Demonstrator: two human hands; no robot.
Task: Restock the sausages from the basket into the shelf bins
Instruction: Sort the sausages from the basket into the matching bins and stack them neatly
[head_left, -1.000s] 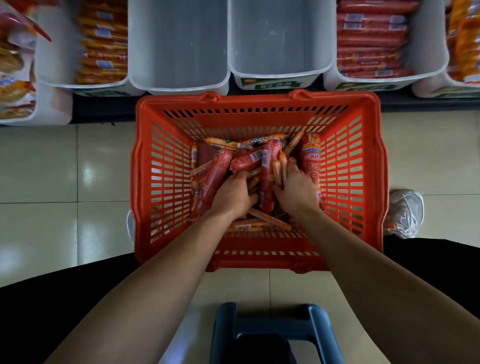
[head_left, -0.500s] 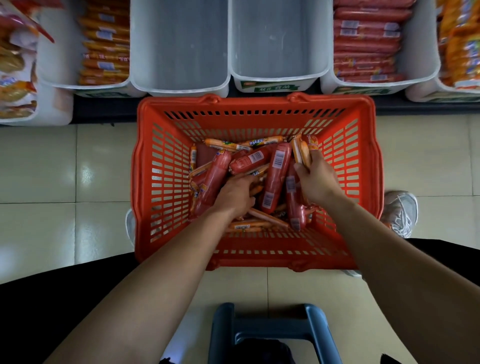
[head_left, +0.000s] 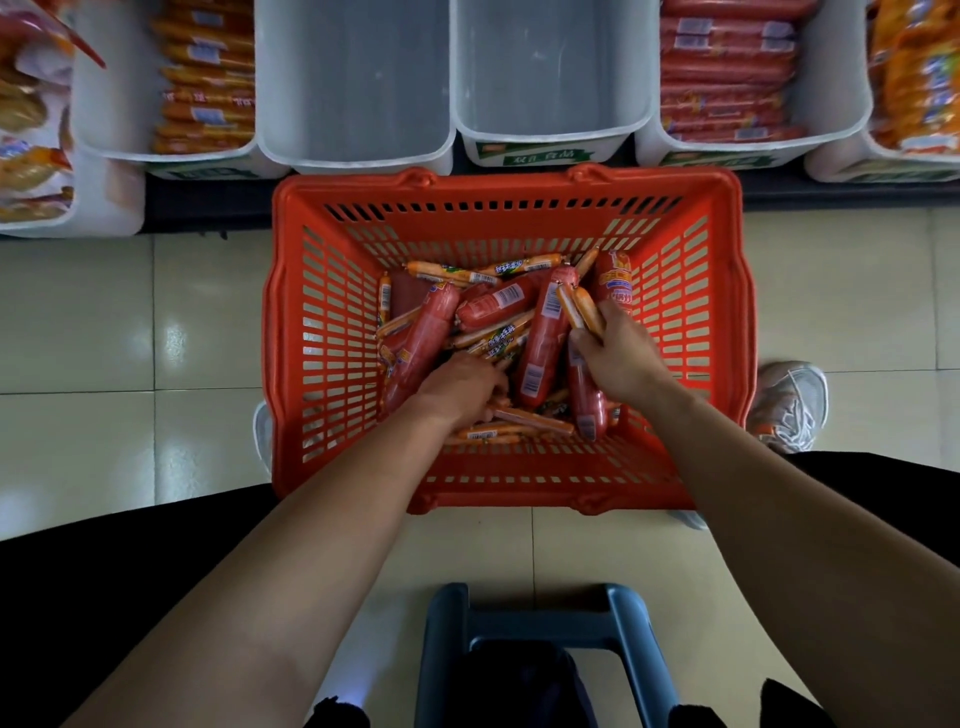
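Note:
A red plastic basket (head_left: 291, 332) stands on the floor below the shelf, holding a heap of thick red sausages (head_left: 543, 338) and thin orange ones (head_left: 452, 271). My right hand (head_left: 621, 358) is shut on two thin orange sausages (head_left: 582, 309), raised a little above the heap at its right side. My left hand (head_left: 462, 387) reaches down into the middle of the heap, its fingers buried among thin sausages; what it holds is hidden. Two white shelf bins (head_left: 353, 156) (head_left: 550, 132) directly above the basket look empty.
Other white bins hold stock: orange sausages (head_left: 205, 78) at the left, red sausages (head_left: 727, 73) at the right, orange packs (head_left: 919, 78) at the far right. Snack bags (head_left: 31, 119) fill the far left. A blue stool (head_left: 535, 613) stands below me, a white shoe (head_left: 789, 405) beside the basket.
My right hand closed on two thin orange sausages and lifted them toward the basket's right side. My left hand stayed low in the heap, shifting slightly.

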